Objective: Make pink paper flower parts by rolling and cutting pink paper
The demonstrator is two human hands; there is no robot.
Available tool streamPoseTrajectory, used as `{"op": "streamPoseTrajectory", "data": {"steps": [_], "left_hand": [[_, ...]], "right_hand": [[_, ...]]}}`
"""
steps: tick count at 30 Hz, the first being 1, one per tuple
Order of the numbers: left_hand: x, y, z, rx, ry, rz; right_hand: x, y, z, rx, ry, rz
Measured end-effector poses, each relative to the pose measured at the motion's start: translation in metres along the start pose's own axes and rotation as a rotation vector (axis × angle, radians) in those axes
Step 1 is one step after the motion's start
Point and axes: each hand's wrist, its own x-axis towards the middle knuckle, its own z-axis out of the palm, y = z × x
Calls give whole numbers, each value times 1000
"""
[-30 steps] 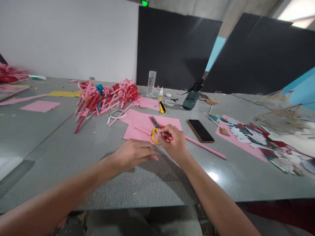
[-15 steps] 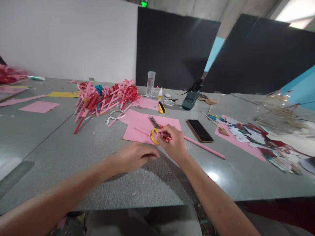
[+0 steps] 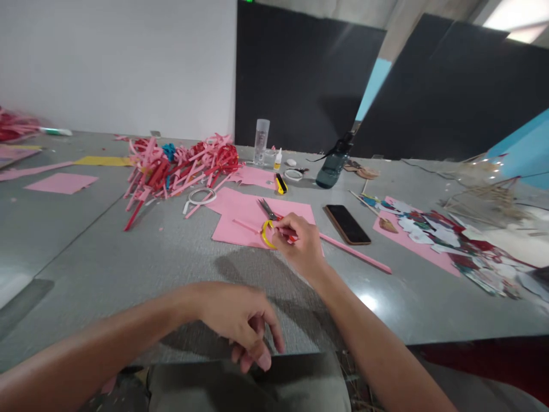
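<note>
My right hand rests on the yellow-and-red handles of a pair of scissors, fingers curled around them. The scissors lie on a pink paper sheet in the middle of the grey table, blades pointing away. A long pink paper strip runs out to the right from under that hand. My left hand hangs at the table's near edge, fingers loosely bent downward, holding nothing.
A heap of pink and red paper strips lies at the back left. A black phone, a dark water bottle, a clear bottle, a yellow cutter and a tape ring are nearby. Cut paper scraps cover the right.
My left hand has pulled back from beside the scissors to the near edge of the table. My right hand stays on the scissors' handles.
</note>
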Motion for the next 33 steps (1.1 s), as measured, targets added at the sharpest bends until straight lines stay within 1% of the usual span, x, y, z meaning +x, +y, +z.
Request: {"op": "streamPoseTrajectory", "data": {"steps": [2,3,5,8,10,13,17,22,25,28,30,33], "left_hand": [[-1,0,0,-16,53,-21],[-2,0,0,-30,54,-16],[-3,1,0,-68,3,17],[-2,-2,0,-112,-119,97],[1,-5,-1,-147,-177,134],[3,-8,-2,-180,-187,121],[0,-6,-4,-185,-151,75],[-4,0,-3,-76,-66,38],[-4,-1,-2,-48,-53,84],[-1,-4,-1,-69,-31,148],[0,-4,-1,-85,47,174],[-1,-1,-2,-61,254,239]], "right_hand": [[0,0,0,2,2,-3],[0,0,0,3,5,-7],[0,1,0,5,6,-13],[0,2,1,4,4,-9],[-1,3,1,8,-3,-1],[-1,2,1,14,1,-3],[-1,2,1,12,18,-15],[0,3,2,8,11,-15],[-1,3,2,15,15,-17],[-1,2,1,21,5,-15],[0,1,0,16,4,-17],[1,2,0,6,9,-23]]}}
